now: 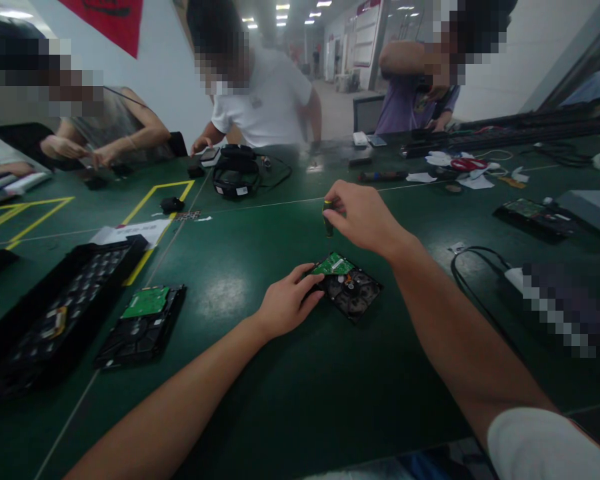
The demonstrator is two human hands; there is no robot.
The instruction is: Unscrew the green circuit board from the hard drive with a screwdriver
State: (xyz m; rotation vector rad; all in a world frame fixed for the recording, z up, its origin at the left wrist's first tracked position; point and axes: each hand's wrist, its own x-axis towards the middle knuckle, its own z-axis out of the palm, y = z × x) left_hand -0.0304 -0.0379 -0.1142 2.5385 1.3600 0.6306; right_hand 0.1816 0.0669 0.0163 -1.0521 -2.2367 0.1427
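Green board on drive point(349, 287) mid-table; left hand point(286, 305) presses its edge (fingers curled), right hand point(363, 217) pinches screwdriver point(328, 220) upright above; unscrewing step, next needs tip seated squarely

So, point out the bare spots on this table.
Bare green table between both forearms, near the edge. Another patch between the left hard drive and the left hand. Crowded at the far right, around the papers and cables.
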